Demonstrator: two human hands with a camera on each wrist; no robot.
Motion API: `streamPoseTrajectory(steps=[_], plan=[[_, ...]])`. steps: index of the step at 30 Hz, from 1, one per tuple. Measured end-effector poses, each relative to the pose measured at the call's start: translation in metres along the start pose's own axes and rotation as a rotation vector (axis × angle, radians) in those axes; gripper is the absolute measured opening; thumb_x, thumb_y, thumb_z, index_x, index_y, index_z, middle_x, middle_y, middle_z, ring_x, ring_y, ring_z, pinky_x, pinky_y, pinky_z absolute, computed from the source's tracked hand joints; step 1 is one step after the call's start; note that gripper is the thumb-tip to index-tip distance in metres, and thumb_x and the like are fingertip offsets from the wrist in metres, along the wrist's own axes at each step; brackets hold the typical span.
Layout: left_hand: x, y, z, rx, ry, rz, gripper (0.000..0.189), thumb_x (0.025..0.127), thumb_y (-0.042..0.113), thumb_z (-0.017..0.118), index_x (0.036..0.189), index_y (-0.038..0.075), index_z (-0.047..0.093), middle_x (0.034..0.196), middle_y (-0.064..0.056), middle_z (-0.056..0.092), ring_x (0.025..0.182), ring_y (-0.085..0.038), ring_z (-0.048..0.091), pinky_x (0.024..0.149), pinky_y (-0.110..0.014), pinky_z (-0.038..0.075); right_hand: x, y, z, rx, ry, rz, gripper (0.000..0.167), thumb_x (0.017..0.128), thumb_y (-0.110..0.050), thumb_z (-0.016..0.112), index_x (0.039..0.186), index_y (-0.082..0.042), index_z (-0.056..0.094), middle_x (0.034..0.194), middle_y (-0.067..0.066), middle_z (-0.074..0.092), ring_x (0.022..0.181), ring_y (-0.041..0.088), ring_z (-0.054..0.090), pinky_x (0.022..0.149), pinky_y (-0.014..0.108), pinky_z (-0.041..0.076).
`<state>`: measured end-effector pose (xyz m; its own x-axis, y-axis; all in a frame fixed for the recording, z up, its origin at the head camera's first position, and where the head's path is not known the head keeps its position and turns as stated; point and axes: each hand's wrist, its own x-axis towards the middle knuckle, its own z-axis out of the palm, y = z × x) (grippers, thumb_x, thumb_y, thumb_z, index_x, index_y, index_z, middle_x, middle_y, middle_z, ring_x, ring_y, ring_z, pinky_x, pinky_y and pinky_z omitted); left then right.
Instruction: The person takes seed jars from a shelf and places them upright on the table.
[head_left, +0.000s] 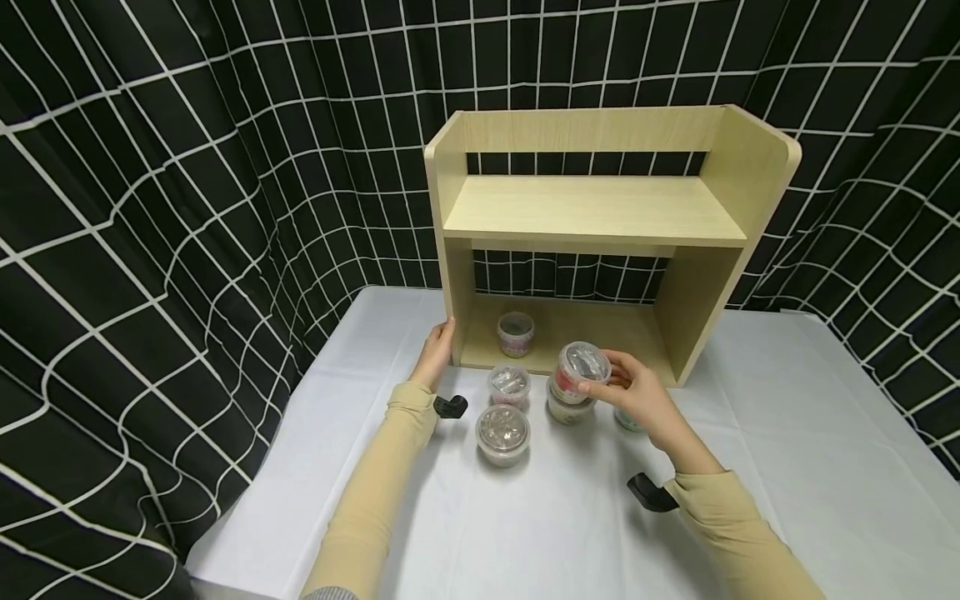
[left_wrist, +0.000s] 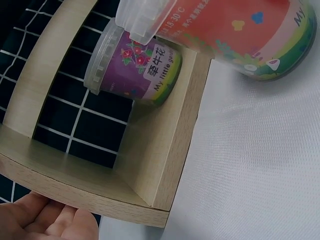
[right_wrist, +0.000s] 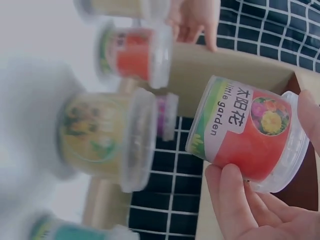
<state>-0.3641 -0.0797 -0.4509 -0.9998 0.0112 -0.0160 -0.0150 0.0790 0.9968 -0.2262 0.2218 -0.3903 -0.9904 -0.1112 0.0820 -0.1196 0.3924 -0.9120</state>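
My right hand (head_left: 641,396) grips a plastic tub with a red flower label (right_wrist: 250,132), thumb near its clear lid and fingers on the other side. It is lifted and tilted in front of the lower shelf. My left hand (head_left: 435,354) touches the outside of the left panel of the wooden shelf unit (head_left: 461,250). Inside, a purple-labelled tub (head_left: 516,335) stands on the bottom board. On the table, a second red-labelled tub (head_left: 510,386) and a clear-lidded tub (head_left: 502,435) stand near my left hand. A yellow-labelled tub (right_wrist: 95,132) stands below the held one.
A teal-labelled tub (head_left: 628,421) is partly hidden behind my right hand. White cloth covers the table (head_left: 570,533). Black curtains with a white grid (head_left: 360,75) hang behind and at both sides. The unit's upper board (head_left: 592,204) lies above the lower compartment.
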Motion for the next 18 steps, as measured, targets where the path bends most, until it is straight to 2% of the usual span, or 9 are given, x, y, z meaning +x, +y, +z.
streamPoseTrajectory(steps=[5, 10, 12, 17, 18], plan=[[-0.001, 0.001, 0.0, -0.003, -0.012, -0.004, 0.069, 0.096, 0.053, 0.035, 0.141, 0.0, 0.03, 0.146, -0.017, 0.027, 0.134, -0.03, 0.022, 0.109, -0.042, 0.02, -0.017, 0.009, 0.009, 0.035, -0.017, -0.006, 0.071, 0.079, -0.028, 0.075, 0.134, 0.001, 0.04, 0.119, 0.018, 0.056, 0.101, 0.025, 0.056, 0.078, 0.023, 0.049], [-0.001, 0.001, -0.001, -0.009, -0.02, -0.016, 0.069, 0.096, 0.053, 0.035, 0.142, 0.001, 0.029, 0.146, -0.017, 0.027, 0.134, -0.029, 0.021, 0.109, -0.042, 0.019, -0.033, 0.017, 0.018, 0.042, -0.033, 0.021, 0.071, 0.078, -0.025, 0.077, 0.133, 0.002, 0.042, 0.117, 0.018, 0.056, 0.099, 0.025, 0.055, 0.077, 0.024, 0.05], [-0.008, 0.009, -0.001, -0.005, -0.03, -0.019, 0.066, 0.098, 0.049, 0.034, 0.142, -0.001, 0.028, 0.146, -0.019, 0.025, 0.135, -0.03, 0.02, 0.109, -0.043, 0.018, -0.037, 0.02, 0.021, 0.027, -0.032, 0.03, 0.07, 0.078, -0.025, 0.077, 0.133, 0.002, 0.043, 0.118, 0.019, 0.055, 0.101, 0.026, 0.055, 0.078, 0.027, 0.05], [-0.007, 0.007, 0.0, -0.003, -0.022, -0.007, 0.066, 0.098, 0.048, 0.034, 0.142, -0.001, 0.028, 0.146, -0.019, 0.026, 0.135, -0.031, 0.02, 0.109, -0.043, 0.018, -0.042, 0.029, 0.028, 0.033, -0.026, 0.05, 0.071, 0.076, -0.023, 0.078, 0.133, 0.003, 0.043, 0.12, 0.021, 0.055, 0.101, 0.027, 0.057, 0.078, 0.028, 0.05], [-0.004, 0.003, 0.0, -0.006, -0.017, -0.002, 0.067, 0.097, 0.05, 0.035, 0.141, 0.0, 0.028, 0.146, -0.018, 0.026, 0.135, -0.029, 0.021, 0.109, -0.042, 0.018, -0.043, 0.031, 0.029, 0.041, -0.026, 0.048, 0.071, 0.076, -0.022, 0.078, 0.132, 0.004, 0.043, 0.119, 0.022, 0.056, 0.1, 0.028, 0.057, 0.078, 0.028, 0.05]])
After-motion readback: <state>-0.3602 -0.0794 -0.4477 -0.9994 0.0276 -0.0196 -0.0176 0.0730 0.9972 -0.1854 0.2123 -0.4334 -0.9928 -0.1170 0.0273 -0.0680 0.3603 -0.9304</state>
